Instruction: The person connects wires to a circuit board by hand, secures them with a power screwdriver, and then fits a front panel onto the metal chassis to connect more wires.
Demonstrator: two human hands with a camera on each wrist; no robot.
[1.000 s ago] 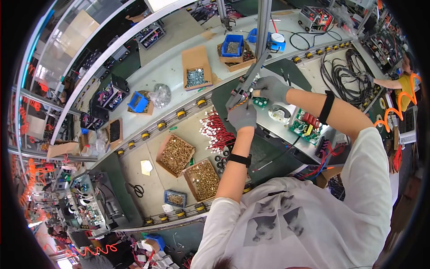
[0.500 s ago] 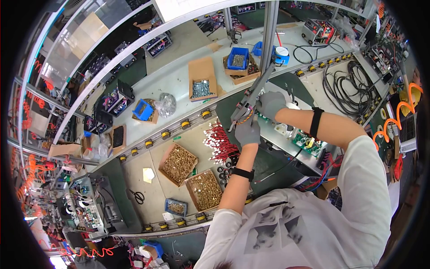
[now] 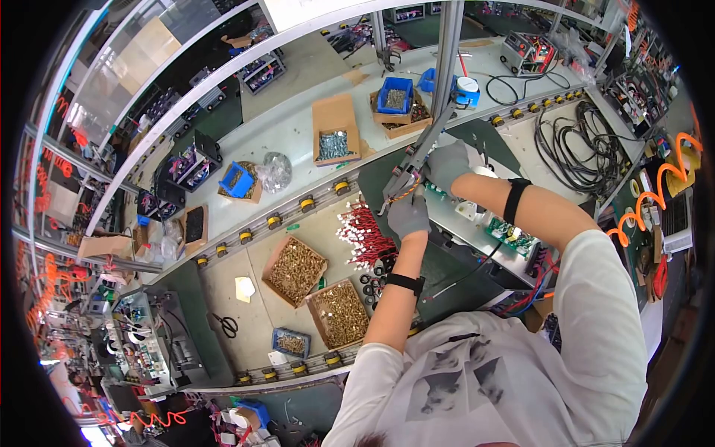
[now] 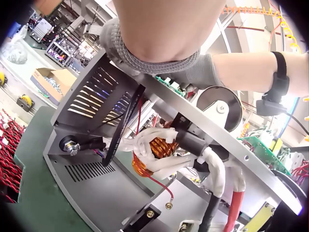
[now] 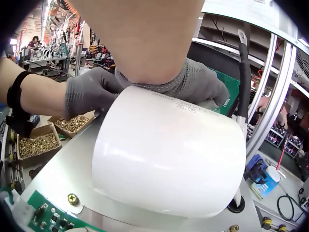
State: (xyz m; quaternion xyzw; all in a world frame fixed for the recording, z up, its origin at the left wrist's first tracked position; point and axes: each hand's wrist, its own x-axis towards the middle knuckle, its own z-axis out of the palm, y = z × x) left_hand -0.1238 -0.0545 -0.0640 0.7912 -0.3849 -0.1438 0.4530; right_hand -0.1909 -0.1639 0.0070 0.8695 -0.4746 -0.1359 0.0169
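In the head view, my gloved left hand (image 3: 409, 216) is at the lower end of a grey slotted panel (image 3: 417, 160), beside twisted orange wires. My gloved right hand (image 3: 448, 165) lies just behind that panel, over the metal chassis. The left wrist view shows the panel's vents (image 4: 99, 96), a copper coil (image 4: 161, 147) in white sleeving and a loose red wire with a ring end (image 4: 169, 206). A white cylinder (image 5: 169, 150) fills the right wrist view, below the right hand (image 5: 200, 87) and a green board (image 5: 229, 87). Both hands' fingertips are mostly hidden, so any grip is unclear.
Red wires with white connectors (image 3: 365, 235) lie left of the chassis. Two boxes of brass parts (image 3: 296, 272), a small blue bin (image 3: 290, 343) and scissors (image 3: 226, 325) are nearer the body. Coiled black cable (image 3: 577, 145) lies at the right.
The view has shifted, with the bench sitting slightly lower and further right than a second ago. Both hands stay at the panel; the right hand has moved slightly over the chassis.
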